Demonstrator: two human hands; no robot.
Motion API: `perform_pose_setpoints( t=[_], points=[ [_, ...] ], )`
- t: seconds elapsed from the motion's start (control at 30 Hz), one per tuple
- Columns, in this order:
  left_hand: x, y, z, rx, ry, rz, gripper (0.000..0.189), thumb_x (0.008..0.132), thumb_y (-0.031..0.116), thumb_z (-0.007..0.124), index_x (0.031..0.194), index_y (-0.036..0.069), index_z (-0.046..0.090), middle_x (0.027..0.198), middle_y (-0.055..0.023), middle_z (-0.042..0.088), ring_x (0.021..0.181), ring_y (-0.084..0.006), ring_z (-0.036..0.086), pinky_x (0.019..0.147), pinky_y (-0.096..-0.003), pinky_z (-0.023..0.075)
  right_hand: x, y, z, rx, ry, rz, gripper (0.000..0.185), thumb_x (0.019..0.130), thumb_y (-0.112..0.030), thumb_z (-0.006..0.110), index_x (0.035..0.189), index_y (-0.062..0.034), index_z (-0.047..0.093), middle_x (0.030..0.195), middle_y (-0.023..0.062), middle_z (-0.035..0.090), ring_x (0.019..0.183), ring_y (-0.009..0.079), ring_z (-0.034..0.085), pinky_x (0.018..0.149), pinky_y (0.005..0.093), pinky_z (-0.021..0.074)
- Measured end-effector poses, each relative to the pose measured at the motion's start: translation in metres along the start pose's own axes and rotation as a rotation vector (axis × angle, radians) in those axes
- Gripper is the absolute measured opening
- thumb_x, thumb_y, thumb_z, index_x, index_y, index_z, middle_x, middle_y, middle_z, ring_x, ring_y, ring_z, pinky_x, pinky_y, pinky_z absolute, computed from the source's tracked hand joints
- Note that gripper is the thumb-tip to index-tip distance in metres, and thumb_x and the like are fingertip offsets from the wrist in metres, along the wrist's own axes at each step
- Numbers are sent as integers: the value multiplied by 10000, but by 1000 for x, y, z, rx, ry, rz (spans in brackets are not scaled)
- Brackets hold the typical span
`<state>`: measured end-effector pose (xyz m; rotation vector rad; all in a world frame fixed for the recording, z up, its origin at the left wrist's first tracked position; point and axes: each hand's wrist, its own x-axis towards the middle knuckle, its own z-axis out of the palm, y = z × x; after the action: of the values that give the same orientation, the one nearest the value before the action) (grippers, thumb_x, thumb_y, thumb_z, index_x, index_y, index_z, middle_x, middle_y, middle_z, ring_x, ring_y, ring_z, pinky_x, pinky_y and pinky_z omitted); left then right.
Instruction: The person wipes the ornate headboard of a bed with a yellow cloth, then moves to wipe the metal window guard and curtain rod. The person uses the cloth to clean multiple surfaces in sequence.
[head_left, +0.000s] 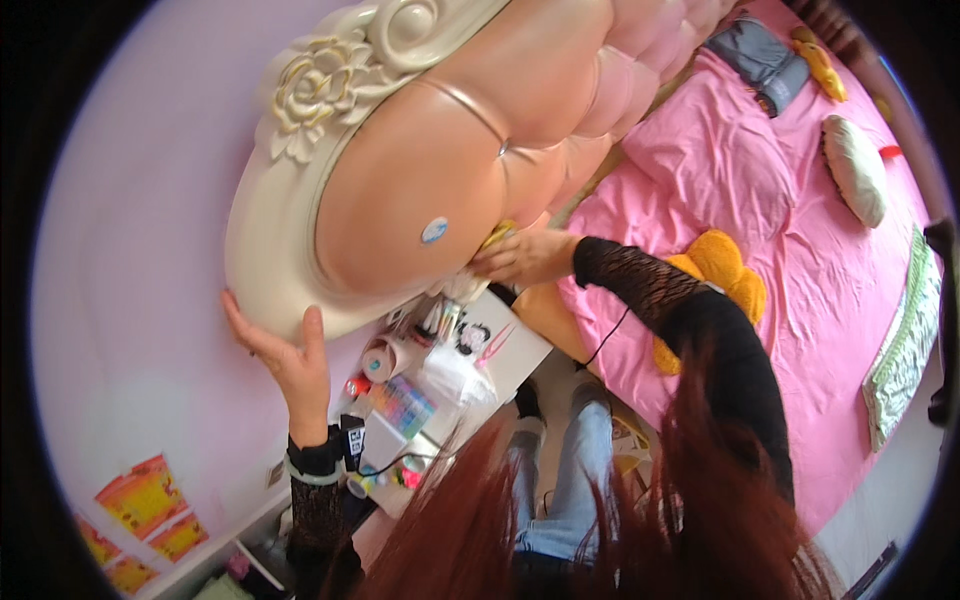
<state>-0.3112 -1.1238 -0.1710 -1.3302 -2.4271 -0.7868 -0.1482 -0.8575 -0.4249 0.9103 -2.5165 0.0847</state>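
Observation:
A tufted orange-pink headboard with a cream carved frame stands against the wall. My left hand grips the frame's lower left corner, thumb on the front and fingers along the outer side. At the padding's lower edge, my right hand presses a small yellow cloth or sponge, mostly hidden under the fingers. A round blue-and-white sticker is on the padding, left of that hand. A carved cream flower decorates the frame higher up.
Below the headboard, a white bedside table carries a paper roll, a colourful palette, a plastic bag and pens. Right, a bed with pink bedding holds an orange flower-shaped cushion and folded jeans. A black cable hangs beside it.

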Motion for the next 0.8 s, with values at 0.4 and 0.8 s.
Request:
perform_pose_setpoints(
  t=[0.4, 0.8],
  points=[
    [1, -11, -15, 47, -151, 101, 1087, 878, 275, 764, 1554, -61, -19, 1587, -313, 103, 1473, -453, 111, 1192, -565, 115, -78, -136, 22, 395, 584, 1536, 312, 910, -2, 561, 1167, -112, 699, 1159, 86, 619, 1083, 284, 579, 950, 382, 468],
    [9, -60, -15, 169, -28, 465, 835, 963, 238, 681, 1537, -60, 153, 1490, -244, 285, 1356, -379, 274, 1151, -497, 226, 105, -236, 115, 1716, 2213, 1365, 335, 1025, -165, 500, 1349, -83, 519, 1236, 47, 613, 1083, 207, 608, 934, 377, 507]
  ],
)
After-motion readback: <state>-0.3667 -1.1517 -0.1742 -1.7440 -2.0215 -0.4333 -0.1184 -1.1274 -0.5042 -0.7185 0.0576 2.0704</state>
